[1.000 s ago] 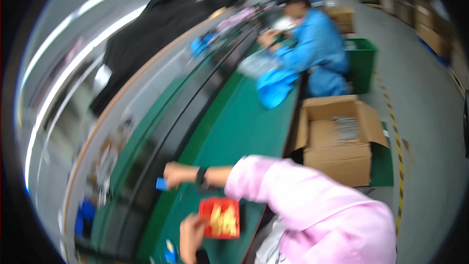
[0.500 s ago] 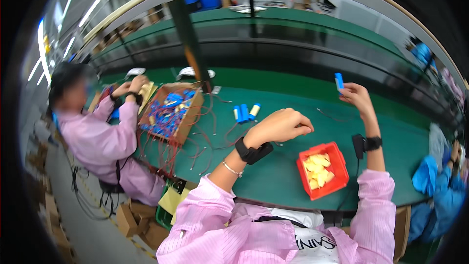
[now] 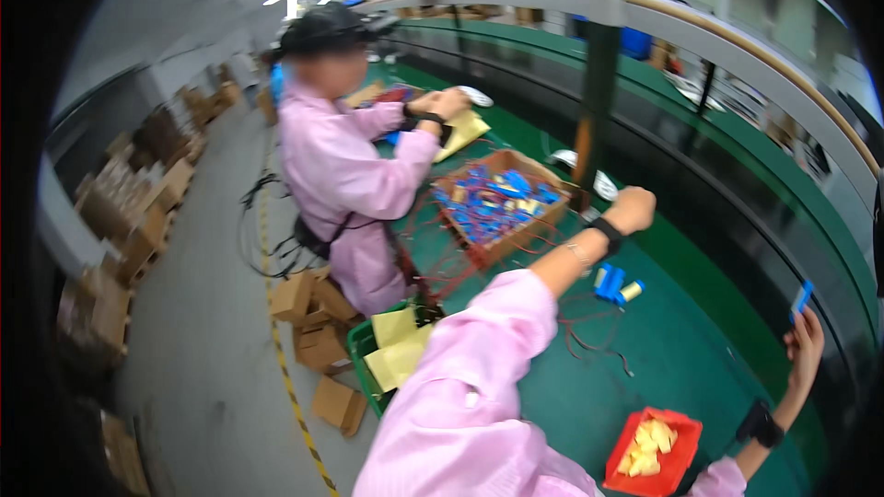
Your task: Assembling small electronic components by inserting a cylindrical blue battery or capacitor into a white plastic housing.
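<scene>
My right hand (image 3: 804,350), at the far right, pinches a small blue battery pack (image 3: 801,300) upright by its lower end, above the bench. Stretched out over the bench, my left hand (image 3: 632,210) is curled closed beside the post; its fingertips are hidden, so anything in it cannot be made out. Below it on the green bench lie several blue and cream battery packs (image 3: 611,283) with red wires. A red bin (image 3: 683,460) with cream pieces (image 3: 650,446) stands near the bench's front edge. A cardboard box (image 3: 529,232) full of blue packs and red wires is left of my hand.
A co-worker in pink (image 3: 345,156) works at the bench on the left, both hands together over yellow sheets (image 3: 465,136). A green post (image 3: 599,101) rises behind the box. A green crate (image 3: 361,345) with yellow sheets and cardboard boxes (image 3: 324,350) sit below the bench.
The view has swung left, showing more aisle and co-worker. My left hand has reached away toward the post, near the cardboard box. My right hand still holds the blue battery pack up.
</scene>
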Demonstrator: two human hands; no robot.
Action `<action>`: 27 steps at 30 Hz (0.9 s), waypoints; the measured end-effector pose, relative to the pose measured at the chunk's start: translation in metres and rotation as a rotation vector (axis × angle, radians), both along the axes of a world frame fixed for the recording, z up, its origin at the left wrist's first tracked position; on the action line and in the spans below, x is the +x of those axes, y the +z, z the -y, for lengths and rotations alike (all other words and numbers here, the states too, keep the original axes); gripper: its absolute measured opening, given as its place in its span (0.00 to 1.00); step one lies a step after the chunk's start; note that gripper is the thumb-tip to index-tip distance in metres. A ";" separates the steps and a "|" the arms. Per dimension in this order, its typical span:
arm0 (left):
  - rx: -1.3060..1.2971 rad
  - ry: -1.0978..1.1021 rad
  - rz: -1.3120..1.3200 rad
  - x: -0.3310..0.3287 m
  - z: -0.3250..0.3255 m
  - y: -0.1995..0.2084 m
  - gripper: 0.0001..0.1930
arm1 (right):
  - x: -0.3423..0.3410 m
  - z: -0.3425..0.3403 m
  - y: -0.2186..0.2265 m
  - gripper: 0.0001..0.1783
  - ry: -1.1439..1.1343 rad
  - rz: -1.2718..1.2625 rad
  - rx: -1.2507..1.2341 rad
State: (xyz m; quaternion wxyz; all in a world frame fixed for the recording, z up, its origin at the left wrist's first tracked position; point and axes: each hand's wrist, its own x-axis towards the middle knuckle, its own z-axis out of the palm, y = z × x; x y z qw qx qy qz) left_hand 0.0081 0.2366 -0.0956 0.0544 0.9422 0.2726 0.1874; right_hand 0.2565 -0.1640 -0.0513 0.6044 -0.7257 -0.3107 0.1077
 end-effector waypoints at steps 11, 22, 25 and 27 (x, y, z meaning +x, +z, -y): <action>0.332 0.881 -0.692 -0.032 -0.262 -0.132 0.15 | -0.026 -0.026 0.022 0.21 0.101 -0.081 0.103; 0.119 0.520 -0.606 0.054 -0.127 -0.032 0.15 | -0.026 0.002 0.029 0.20 -0.044 -0.048 0.057; 0.320 0.260 -0.289 0.044 -0.117 -0.020 0.12 | -0.029 0.000 0.031 0.19 -0.020 -0.046 0.059; 0.432 0.144 -0.019 0.044 -0.105 -0.004 0.10 | -0.031 -0.004 0.032 0.19 -0.012 -0.047 0.071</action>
